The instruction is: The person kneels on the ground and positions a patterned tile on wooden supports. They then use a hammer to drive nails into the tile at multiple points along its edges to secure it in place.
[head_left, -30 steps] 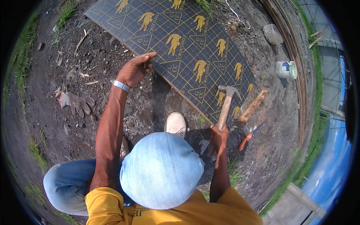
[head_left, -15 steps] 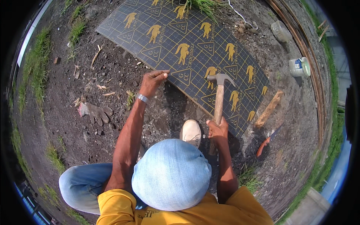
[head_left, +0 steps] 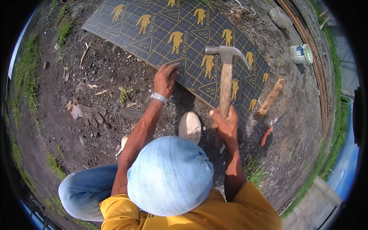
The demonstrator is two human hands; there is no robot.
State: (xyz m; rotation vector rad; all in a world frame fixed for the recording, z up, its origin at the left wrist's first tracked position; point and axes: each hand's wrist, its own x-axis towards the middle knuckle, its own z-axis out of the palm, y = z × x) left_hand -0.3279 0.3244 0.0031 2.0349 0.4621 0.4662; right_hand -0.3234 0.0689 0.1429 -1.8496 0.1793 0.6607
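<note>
A dark sheet of plywood [head_left: 191, 73] with yellow grid lines and animal figures lies slanted in front of me. My left hand [head_left: 165, 80], with a metal watch on its wrist, rests at the board's near left edge. Its fingers are curled and pressed together at the edge; what is between them is hidden. My right hand [head_left: 227, 124] is closed around the wooden handle of a claw hammer [head_left: 226, 88]. The hammer's head is raised over the right half of the board, claw toward the right. My beige shoe [head_left: 189, 126] stands between the hands, close to the board.
A wood offcut [head_left: 270, 97] and an orange-handled blade tool [head_left: 266, 136] lie right of the board. A grey work glove [head_left: 90, 115] lies on the left soil. A white bucket [head_left: 301, 54] and a clear plastic container [head_left: 281, 18] are at far right, beside long timber [head_left: 318, 73].
The hammer has come up nearer to my view, its head larger now. My left hand has shifted slightly right along the board edge, with its fingers more curled over it. The view has shifted slightly.
</note>
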